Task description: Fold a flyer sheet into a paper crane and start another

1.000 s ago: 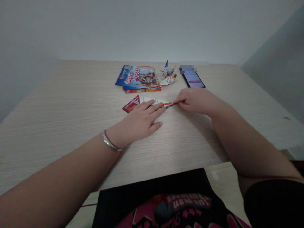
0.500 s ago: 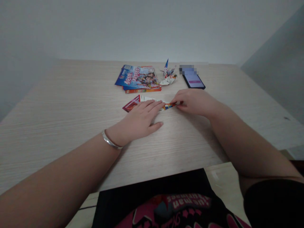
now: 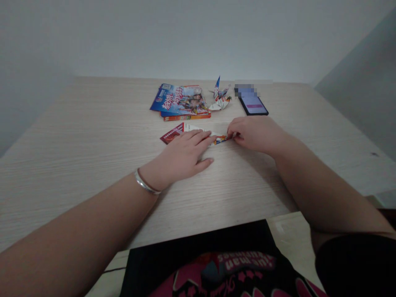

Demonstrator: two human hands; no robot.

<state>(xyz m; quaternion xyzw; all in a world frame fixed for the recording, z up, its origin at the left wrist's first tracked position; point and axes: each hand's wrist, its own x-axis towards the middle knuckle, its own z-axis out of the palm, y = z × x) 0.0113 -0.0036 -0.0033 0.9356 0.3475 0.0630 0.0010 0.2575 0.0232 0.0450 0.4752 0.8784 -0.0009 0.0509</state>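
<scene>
A folded sheet of printed paper (image 3: 172, 134) lies on the table, dark red at its left end, white in the middle and colourful at its narrow right end. My left hand (image 3: 187, 154), with a silver bangle at the wrist, rests flat across the paper's middle with its fingers stretched out, hiding part of it. At the right tip my right hand (image 3: 252, 134) is closed, thumb and fingers pinching the paper's narrow end.
Behind the paper lies a stack of printed leaflets (image 3: 182, 101). To its right stand two folded paper birds (image 3: 220, 103), then a phone (image 3: 255, 106) with its screen lit. The pale wooden table (image 3: 93, 136) meets a wall at its far edge.
My right hand's fingertips have shifted very slightly at the paper's right tip. My left hand stays flat on the paper, and the other things have not moved.
</scene>
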